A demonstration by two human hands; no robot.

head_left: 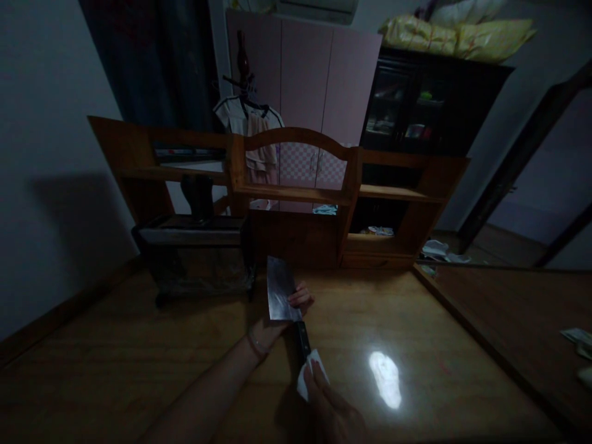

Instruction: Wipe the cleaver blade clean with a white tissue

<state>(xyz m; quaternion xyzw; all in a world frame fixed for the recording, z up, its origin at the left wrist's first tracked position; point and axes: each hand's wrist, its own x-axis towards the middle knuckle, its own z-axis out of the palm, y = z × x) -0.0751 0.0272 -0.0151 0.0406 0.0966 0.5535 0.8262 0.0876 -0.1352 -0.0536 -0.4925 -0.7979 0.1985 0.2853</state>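
We hold the knife (pixel 282 296) above the table (pixel 351 308), blade towards eleven o'clock, left hand (pixel 301 299) clasping its three-o'clock edge, right hand (pixel 330 407) pinching a tissue (pixel 303 385) at the handle's (pixel 302 338) six-o'clock end. It seems stiff, fairly heavy; the handle looks the safest hold.

A dark stand (pixel 198 262) sits at the left of the wooden surface (pixel 444 351), and a wooden shelf unit (pixel 296 195) spans its far edge. Beyond it, a white shirt (pixel 237 118) hangs before a pink wardrobe (pixel 305 74). Far right, yellow bags (pixel 419 36) lie on a black cabinet (pixel 451 123); far left hangs a dark curtain (pixel 160 68).
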